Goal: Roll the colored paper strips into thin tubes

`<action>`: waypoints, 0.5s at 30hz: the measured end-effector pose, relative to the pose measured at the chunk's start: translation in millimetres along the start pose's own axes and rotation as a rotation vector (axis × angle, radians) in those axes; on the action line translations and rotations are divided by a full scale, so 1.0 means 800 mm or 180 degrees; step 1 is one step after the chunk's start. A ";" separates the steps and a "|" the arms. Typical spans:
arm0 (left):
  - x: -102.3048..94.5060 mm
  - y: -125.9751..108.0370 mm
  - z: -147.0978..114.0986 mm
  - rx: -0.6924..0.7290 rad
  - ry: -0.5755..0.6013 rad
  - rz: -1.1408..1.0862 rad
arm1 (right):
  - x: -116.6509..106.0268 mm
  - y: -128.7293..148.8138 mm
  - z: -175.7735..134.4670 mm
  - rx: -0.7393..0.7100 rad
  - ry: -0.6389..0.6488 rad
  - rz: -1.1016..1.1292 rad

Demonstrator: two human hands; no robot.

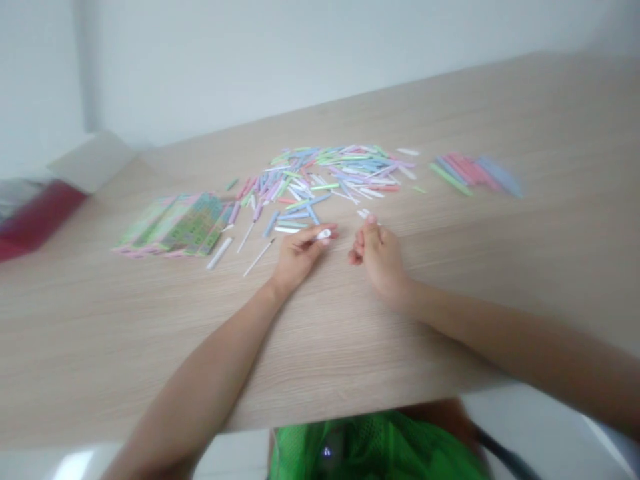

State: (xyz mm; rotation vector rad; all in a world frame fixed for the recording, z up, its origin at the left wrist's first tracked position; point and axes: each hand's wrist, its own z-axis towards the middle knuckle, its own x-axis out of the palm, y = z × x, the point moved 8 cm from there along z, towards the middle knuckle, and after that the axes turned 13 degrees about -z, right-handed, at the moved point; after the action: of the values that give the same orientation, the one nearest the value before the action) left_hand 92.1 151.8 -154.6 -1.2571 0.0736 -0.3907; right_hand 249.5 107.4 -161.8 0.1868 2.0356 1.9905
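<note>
My left hand (299, 257) is closed around a white pen barrel (324, 234), whose round open end faces me. To its right, my right hand (377, 257) pinches a small white piece (363, 213) between thumb and fingers; blur hides what exactly it is. A gap separates the two hands, both just above the table. Beyond them spreads a heap of pastel pen parts (325, 177) in blue, green, purple, pink and white. Thin pen refills (259, 258) and a white pen tube (219, 253) lie left of my left hand.
Green and pink patterned boxes (173, 225) are stacked at the left of the wooden table (320, 360). Sorted coloured pens (473, 175) lie in a row at the right. A dark red box (43, 213) with a pale flap stands far left. A wall rises behind.
</note>
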 end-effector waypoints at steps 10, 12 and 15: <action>0.051 -0.003 -0.018 -0.0313 0.0364 -0.0337 | 0.030 -0.010 -0.008 0.0838 0.0981 0.0472; 0.053 0.000 -0.022 -0.0348 0.0415 -0.0354 | 0.032 -0.013 -0.007 0.0635 0.1077 0.0175; 0.045 0.001 -0.026 -0.0293 0.0272 -0.0402 | 0.033 -0.009 -0.007 0.0191 0.1091 -0.0119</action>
State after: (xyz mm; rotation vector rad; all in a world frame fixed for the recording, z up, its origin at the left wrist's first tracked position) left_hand 120.4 121.2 -156.6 -1.3395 0.0860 -0.5555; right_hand 223.8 109.4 -172.2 -0.1932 2.2835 2.0542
